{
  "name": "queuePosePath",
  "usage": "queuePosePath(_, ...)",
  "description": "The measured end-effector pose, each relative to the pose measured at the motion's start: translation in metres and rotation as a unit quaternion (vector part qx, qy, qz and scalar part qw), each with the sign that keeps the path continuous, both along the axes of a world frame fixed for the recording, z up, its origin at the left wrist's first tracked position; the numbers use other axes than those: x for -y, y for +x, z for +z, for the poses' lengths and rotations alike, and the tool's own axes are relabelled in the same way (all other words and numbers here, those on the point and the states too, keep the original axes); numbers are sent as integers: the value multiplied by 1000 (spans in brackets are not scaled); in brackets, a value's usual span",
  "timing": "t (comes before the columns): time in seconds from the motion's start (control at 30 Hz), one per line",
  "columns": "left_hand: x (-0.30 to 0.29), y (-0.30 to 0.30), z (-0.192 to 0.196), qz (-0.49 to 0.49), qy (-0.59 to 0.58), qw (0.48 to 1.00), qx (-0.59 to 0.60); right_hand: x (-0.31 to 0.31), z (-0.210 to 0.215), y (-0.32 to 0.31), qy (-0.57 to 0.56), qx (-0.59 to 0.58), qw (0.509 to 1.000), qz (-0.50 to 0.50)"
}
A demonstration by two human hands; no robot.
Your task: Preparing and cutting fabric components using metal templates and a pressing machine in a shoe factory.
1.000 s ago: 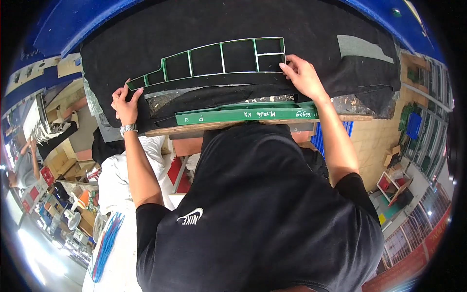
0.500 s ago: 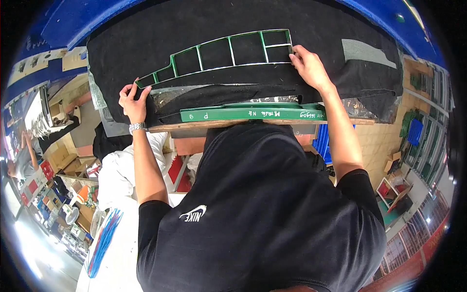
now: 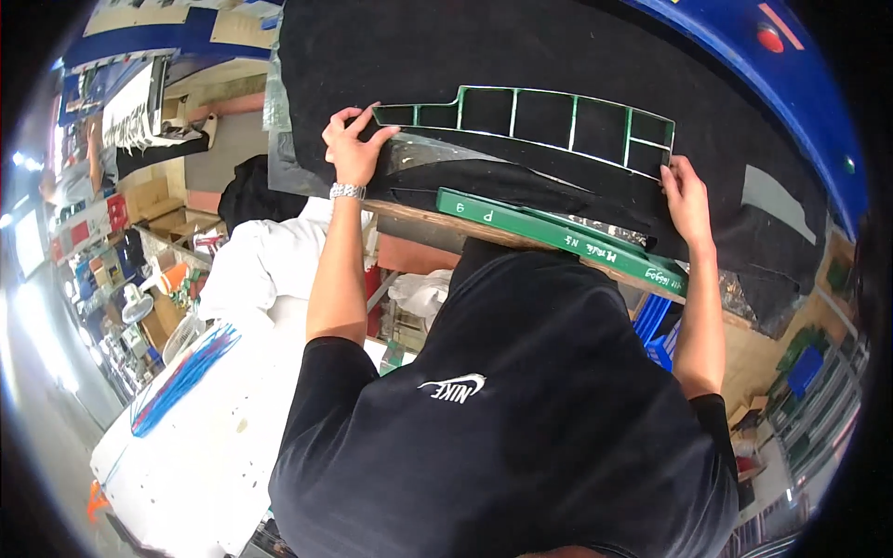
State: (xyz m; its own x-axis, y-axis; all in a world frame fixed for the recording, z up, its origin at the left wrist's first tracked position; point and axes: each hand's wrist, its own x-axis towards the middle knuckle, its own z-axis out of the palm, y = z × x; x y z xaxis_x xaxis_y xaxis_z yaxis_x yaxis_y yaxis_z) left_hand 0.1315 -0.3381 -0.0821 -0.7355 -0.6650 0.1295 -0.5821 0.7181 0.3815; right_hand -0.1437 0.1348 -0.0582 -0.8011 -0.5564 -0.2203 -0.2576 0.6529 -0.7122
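A long green cutting die (image 3: 573, 123), an open frame of thin metal strips with crossbars, lies on a black sheet of material (image 3: 372, 56). Its narrow left end sits between the thumb and fingers of my left hand (image 3: 353, 153), which wears a metal watch (image 3: 348, 191). At the wider right end, my right hand (image 3: 688, 200) pinches the frame's edge; the thumb is partly hidden. Nearer my body, a green bar (image 3: 521, 221) with white handwriting rests along the table's wooden front edge (image 3: 409, 217).
Blue machine parts (image 3: 744, 79) with a red button (image 3: 769, 38) stand beyond the sheet at right. A grey patch (image 3: 781, 200) shows beside the black material. On my left are white cloth (image 3: 251, 270), a bundle of blue strands (image 3: 191, 377) and a fan (image 3: 137, 304).
The head view has turned, so the table and die appear shifted right and tilted. Both hands stay at the die's two ends; against the green bar it has barely moved.
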Motion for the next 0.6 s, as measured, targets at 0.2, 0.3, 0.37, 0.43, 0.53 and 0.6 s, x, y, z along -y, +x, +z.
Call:
queuePosePath(0.2, 1, -2, 0, 21, -8, 1000, 21, 2, -1, 2, -12, 15, 1000, -10)
queuePosePath(0.3, 15, 8, -3, -6, 1, 1000, 25, 3, -4, -1, -46, 41, 998, -1)
queuePosePath(0.37, 14, 8, 7, -40, 38, 998, 9, 4, 15, 4, -18, 34, 999, -1)
queuePosePath(0.43, -22, -8, 36, 11, 22, 999, 25, -7, 31, 14, 2, 22, 999, -28)
queuePosePath(0.53, -78, -33, 82, -152, 3, 988, 3, -26, 52, 31, 14, -3, 998, -58)
queuePosePath(0.6, -123, -57, 91, -285, 207, 935, -34, -33, 58, 39, 18, 7, 998, -66)
